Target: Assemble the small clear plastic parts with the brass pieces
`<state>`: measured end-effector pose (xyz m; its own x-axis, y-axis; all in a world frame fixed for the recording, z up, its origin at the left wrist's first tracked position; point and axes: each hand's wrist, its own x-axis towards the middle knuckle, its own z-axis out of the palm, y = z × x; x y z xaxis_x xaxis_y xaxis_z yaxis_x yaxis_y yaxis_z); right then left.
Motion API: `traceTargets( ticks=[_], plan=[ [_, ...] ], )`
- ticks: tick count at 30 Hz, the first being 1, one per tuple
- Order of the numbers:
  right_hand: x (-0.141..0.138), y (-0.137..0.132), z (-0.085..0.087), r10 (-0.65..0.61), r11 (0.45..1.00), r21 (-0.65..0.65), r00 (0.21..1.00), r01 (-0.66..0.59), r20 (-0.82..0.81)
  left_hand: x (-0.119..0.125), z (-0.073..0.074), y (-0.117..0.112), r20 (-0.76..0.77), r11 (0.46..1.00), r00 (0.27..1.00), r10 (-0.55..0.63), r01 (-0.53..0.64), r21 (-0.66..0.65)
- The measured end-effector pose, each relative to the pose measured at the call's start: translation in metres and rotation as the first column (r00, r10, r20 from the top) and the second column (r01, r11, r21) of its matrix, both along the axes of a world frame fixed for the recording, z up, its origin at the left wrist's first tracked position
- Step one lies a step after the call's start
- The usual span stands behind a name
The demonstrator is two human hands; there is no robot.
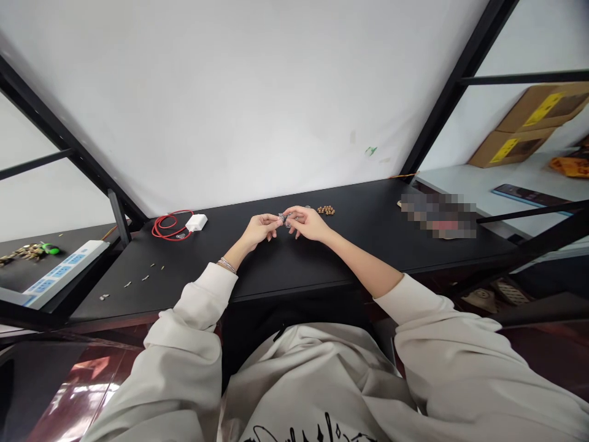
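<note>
My left hand (261,228) and my right hand (307,222) meet over the middle of the black table (322,258). Both pinch a small greyish item (284,217) between their fingertips; it is too small to name. A little pile of brown beads (326,210) lies just right of my right hand. A thin bracelet (226,264) circles my left wrist.
A white charger (196,222) with a coiled red cable (169,226) lies to the left. Small scraps (138,281) dot the table's left part. A white power strip (64,272) sits at far left. Black frame posts (453,86) flank the table; cardboard boxes (529,126) stand at right.
</note>
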<state>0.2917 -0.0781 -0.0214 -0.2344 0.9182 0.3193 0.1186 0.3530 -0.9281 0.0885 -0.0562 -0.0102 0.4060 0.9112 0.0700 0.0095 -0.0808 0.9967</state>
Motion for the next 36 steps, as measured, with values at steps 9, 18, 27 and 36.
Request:
traceTargets(
  ticks=[9, 18, 27, 36],
  plan=[
    [0.004, -0.005, 0.002, -0.137, 0.961, 0.273, 0.929, 0.04, 0.343, 0.0, 0.001, 0.0, -0.019, 0.999, 0.999, 0.04, -0.04, -0.007],
    [0.002, -0.013, 0.007, -0.357, 0.83, 0.556, 0.725, -0.043, 0.589, 0.0, 0.001, -0.001, -0.053, 0.998, 0.996, 0.066, -0.066, -0.01],
    [0.0, -0.014, 0.008, -0.386, 0.823, 0.561, 0.636, -0.09, 0.669, -0.002, -0.005, 0.002, -0.085, 0.999, 0.995, 0.044, -0.042, 0.021],
    [-0.001, -0.003, 0.0, -0.148, 0.984, 0.142, 0.946, 0.111, 0.288, 0.0, 0.003, -0.002, -0.123, 0.998, 0.99, 0.064, -0.064, 0.0]
  ],
)
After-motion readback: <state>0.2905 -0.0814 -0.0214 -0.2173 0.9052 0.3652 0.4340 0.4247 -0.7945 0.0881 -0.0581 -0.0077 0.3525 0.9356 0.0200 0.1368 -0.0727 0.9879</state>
